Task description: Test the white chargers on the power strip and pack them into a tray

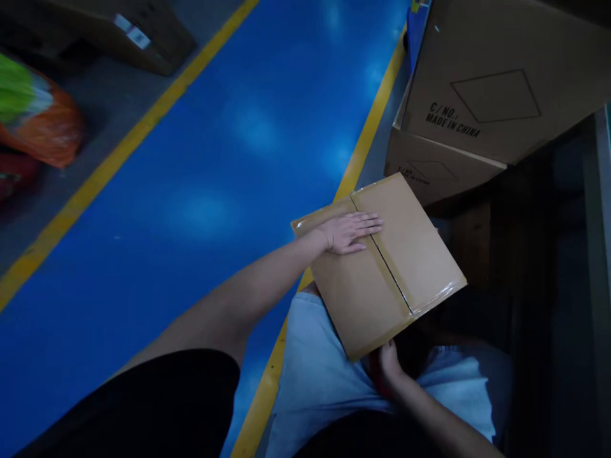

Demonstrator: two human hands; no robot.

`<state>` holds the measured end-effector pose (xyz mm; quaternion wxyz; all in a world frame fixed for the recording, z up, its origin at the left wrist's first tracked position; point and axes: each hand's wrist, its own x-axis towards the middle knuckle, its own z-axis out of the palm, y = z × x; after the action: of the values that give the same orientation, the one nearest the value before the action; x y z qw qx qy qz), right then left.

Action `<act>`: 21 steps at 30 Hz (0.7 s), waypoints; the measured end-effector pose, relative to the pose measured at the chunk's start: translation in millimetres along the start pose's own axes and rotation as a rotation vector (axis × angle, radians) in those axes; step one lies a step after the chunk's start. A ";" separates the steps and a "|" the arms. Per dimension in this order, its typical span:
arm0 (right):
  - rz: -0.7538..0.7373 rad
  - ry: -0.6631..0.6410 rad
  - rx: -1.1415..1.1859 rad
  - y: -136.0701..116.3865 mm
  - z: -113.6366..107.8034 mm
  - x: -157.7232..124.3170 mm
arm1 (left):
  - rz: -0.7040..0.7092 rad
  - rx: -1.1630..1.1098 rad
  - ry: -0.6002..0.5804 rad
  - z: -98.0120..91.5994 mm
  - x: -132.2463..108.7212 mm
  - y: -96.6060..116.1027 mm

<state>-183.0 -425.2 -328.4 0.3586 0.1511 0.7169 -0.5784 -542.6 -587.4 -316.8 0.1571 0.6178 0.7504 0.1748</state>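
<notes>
While the left hand [348, 232] lies flat and open on a taped tan cardboard carton [401, 267], the right hand [389, 366] grips its lower edge, holding it over a glossy blue floor [191, 127] with yellow painted stripes [119, 159], beside stacked brown cartons [496, 83].

Flat carton [405, 254]: brown corrugated card, matt, fairly smooth. Packing tape [389, 280] along centre seam and edges: clear plastic, glossy, glare at ends. Stacked boxes [496, 83]: same matt card, black printed lettering. Floor [200, 210]: blue painted coat, smooth, glossy, patches of reflected light. Floor line [114, 165]: yellow paint, slight sheen. Bag [48, 127]: orange and green plastic, slight sheen, blurred. Shorts [315, 375]: pale blue cloth, matt. Sleeve [143, 407]: black cloth, matt.
</notes>
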 end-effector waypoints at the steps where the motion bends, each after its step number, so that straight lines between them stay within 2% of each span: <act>1: 0.027 -0.064 -0.036 -2.2 -5.7 -5.5 | 0.000 0.013 0.000 0.7 1.6 2.1; 2: 0.051 -0.141 -0.073 -6.9 -16.4 -12.7 | -0.025 0.029 0.004 2.4 4.2 7.5; 4: 0.053 -0.353 -0.131 -26.6 -52.4 -27.9 | -0.139 0.072 0.029 7.8 11.7 25.1; 6: -0.026 -0.681 -0.152 -62.0 -104.0 -35.0 | -0.280 0.113 0.077 13.6 20.4 44.9; 7: -0.076 -0.751 -0.110 -84.5 -133.1 -32.0 | -0.333 0.126 0.098 15.7 24.2 53.1; 8: -0.127 -0.707 -0.092 -109.0 -162.9 -23.4 | -0.368 0.133 0.113 17.1 27.1 59.3; 9: -0.195 -0.532 -0.114 -134.4 -192.3 -9.1 | -0.387 0.133 0.120 17.8 29.1 63.3; 11: -0.368 -0.021 -0.153 -183.9 -246.0 35.0 | -0.392 0.128 0.118 17.3 30.1 65.6; 12: -0.440 0.185 -0.167 -206.8 -269.2 62.6 | -0.390 0.125 0.116 16.5 29.5 64.8; 13: -0.507 0.316 -0.185 -227.9 -289.1 91.9 | -0.387 0.122 0.118 15.7 28.5 63.4; 15: -0.612 0.466 -0.270 -263.5 -317.7 150.5 | -0.383 0.115 0.125 14.8 26.0 60.1; 17: -0.668 0.568 -0.410 -286.8 -328.8 201.5 | -0.383 0.107 0.137 15.5 23.7 57.0; 18: -0.673 0.633 -0.488 -292.7 -327.3 222.5 | -0.383 0.103 0.146 16.4 22.7 55.4; 20: -0.583 0.680 -0.698 -292.5 -312.2 255.1 | -0.381 0.091 0.170 18.8 20.9 52.1; 21: -0.511 0.655 -0.802 -287.4 -300.5 266.8 | -0.381 0.085 0.183 20.0 20.1 50.3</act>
<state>-652.5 -278.2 -282.8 -0.0039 -0.0036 0.9675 -0.2529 -493.4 -557.5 -312.0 0.0926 0.4524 0.8714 0.1655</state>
